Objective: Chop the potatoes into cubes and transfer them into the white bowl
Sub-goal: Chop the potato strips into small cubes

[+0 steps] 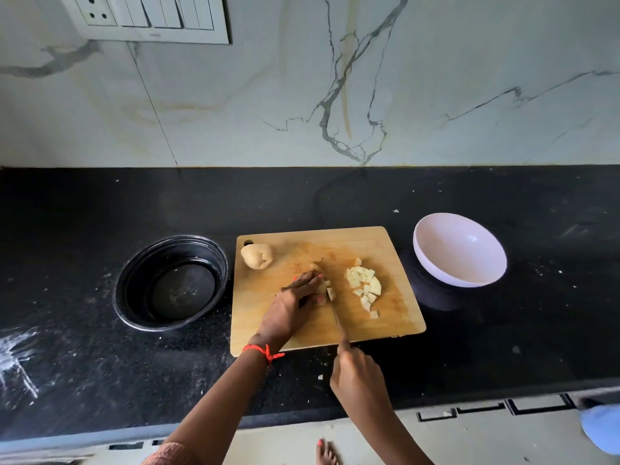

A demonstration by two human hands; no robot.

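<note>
Here, left grip (292,298) curls on half-cut potato (322,288), right grip (357,372) holds knife (336,318); blade v. near fingertips (320,299), slip could nick them

Black round pan (181,293) sat on the dark speckled desk (67,213), white flecks scattered nearby. White switch panel (151,16) was mounted on the veined marble wall (436,62) behind.
</note>
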